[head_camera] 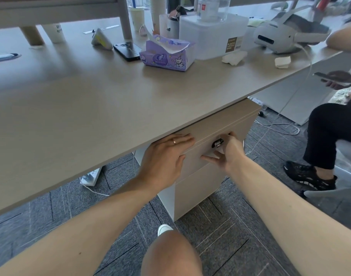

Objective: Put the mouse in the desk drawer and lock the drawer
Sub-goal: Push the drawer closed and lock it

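The white drawer unit point(198, 186) stands under the beige desk point(102, 108). Its top drawer point(224, 128) sits pushed in, flush with the unit's front. My left hand point(166, 154) lies flat against the drawer's left front, fingers spread, a ring on one finger. My right hand point(226, 152) is at the lock point(217, 144), a dark round fitting with a small metal key in it, fingers curled around the key. No mouse is visible; the inside of the drawer is hidden.
On the desk stand a purple tissue pack point(166, 53), a black phone point(126, 49), a white plastic box point(212, 34) and a grey headset point(280, 34). A seated person's legs point(326, 140) are at the right. Cables and a power strip point(90, 176) lie on the carpet.
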